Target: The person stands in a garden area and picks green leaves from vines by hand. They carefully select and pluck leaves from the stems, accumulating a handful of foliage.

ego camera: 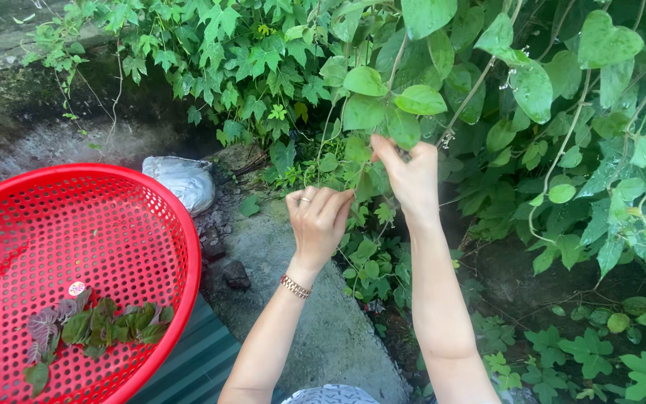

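Basket: we see a red perforated basket [114, 247] to the left of our hands and nearer to us, with some picked leaves [91, 329] lying in it.
Left hand: our left hand [319, 221] is curled, the fingers pressed together around a thin vine stem [358, 176] just above it.
Right hand: our right hand [410, 176] is higher and farther, pinching the same stem under a cluster of green leaves [383, 108].
Stem axis: it runs nearly upright, up and away from us; the right hand is the nearer one to the leaves.
Beyond: a white bag [185, 179] lies on the ground, left of the hands.
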